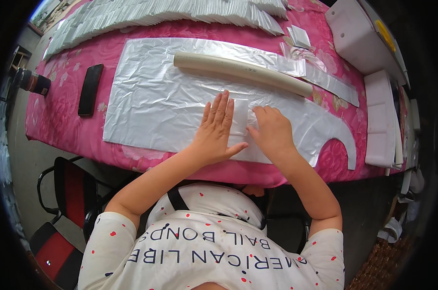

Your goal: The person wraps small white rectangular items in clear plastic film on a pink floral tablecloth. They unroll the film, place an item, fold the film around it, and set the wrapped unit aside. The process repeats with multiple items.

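Note:
A stack of thin white plastic bags (pixel 150 87) lies flat before me, with a curved cut-out at its right end. My left hand (pixel 219 127) rests flat, fingers spread, on a small folded plastic piece (pixel 239 117) on top of the stack. Just right of that piece is my right hand (pixel 271 128), its fingers bent and thumb near the piece's edge; whether it pinches anything cannot be told. A beige plastic pipe (pixel 240 72) lies across the upper part of the stack, beyond both hands.
Rows of folded plastic pieces (pixel 161 14) line the table's far side. Loose strips (pixel 331 85) and a folded bundle (pixel 298 36) lie at upper right. Left are a phone (pixel 90 90) and a dark jar (pixel 34 81). White foam boxes (pixel 380 119) stand right, on the pink tablecloth's edge.

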A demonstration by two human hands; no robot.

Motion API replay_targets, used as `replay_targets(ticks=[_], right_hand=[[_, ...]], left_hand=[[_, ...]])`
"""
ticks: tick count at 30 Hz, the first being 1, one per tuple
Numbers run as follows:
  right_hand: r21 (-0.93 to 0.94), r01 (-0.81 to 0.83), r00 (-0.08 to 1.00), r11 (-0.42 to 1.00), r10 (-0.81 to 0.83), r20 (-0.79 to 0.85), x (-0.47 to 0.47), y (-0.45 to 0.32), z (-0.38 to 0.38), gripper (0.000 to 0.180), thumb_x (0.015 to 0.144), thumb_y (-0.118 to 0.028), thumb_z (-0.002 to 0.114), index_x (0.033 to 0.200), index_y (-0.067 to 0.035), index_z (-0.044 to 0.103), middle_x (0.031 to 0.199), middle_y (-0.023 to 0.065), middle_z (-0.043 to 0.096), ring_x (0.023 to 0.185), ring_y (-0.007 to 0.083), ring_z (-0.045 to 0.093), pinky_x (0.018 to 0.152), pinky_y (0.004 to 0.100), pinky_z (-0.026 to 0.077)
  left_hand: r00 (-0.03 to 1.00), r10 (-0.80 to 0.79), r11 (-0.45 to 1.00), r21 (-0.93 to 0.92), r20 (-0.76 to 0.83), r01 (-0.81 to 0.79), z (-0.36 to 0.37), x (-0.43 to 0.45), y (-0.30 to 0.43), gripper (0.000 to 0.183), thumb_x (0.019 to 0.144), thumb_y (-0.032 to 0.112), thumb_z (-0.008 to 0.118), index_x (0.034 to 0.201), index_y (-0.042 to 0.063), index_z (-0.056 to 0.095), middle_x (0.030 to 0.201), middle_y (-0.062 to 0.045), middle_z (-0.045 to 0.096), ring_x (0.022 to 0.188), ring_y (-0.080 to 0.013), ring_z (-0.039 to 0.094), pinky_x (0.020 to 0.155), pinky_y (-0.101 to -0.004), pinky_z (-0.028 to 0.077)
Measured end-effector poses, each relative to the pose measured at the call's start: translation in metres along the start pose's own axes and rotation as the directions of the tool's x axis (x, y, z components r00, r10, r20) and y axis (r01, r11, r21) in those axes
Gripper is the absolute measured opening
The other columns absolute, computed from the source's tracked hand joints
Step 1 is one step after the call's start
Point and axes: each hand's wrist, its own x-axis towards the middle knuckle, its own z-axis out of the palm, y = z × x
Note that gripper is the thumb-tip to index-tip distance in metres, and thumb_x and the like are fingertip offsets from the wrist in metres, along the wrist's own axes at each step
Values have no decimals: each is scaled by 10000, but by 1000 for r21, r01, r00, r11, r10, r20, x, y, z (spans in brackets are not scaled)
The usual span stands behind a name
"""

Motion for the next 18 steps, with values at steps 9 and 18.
replay_targets(ticks=[9, 18], right_hand=[[166, 245, 948, 955, -200, -249, 34, -54, 82, 678, 857, -439, 503, 1332, 24, 364, 1429, 251, 239, 1347, 366, 191, 1097, 464, 142], [652, 470, 845, 596, -516, -137, -29, -152, 83, 390, 865, -225, 532, 1200, -26, 520, 1367, 199, 352, 1348, 336, 216, 1095, 512, 117]], left_hand=[[534, -427, 79, -558, 730, 826, -89, -117, -8, 278, 924, 101, 488, 1156, -49, 523, 1090, -159, 611, 1011, -212, 600, 833, -295, 489], [548, -730, 205, -635, 408, 745, -84, -160, -12, 158, 785, 6, 594, 935, -27, 626, 857, -98, 664, 720, -150, 626, 652, -261, 501]])
